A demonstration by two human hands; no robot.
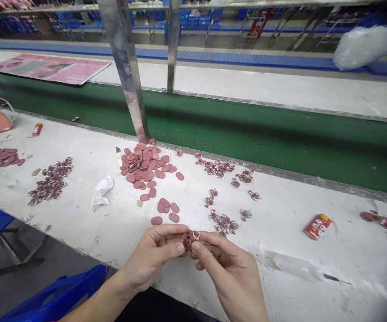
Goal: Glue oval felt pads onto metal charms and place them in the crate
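At the table's front edge, my left hand (149,257) pinches a reddish-brown oval piece (187,241) between thumb and fingers. Close against it, my right hand (228,264) grips a small brown-and-white piece with thin prongs (196,235). The fingertips partly cover both pieces, so I cannot tell whether they are joined. Just beyond my left hand lie several loose flat oval discs (164,205), and a bigger heap of such discs (142,163) sits behind them. Small pronged pieces (225,223) lie in clusters beyond my right hand.
A metal post (126,67) rises at the table's back edge beside a green conveyor belt (247,134). On the right are a red package (317,226) and a clear bottle with a thin dark tip (290,264). Crumpled white tissue (102,192) and another pronged-piece heap (51,181) lie left.
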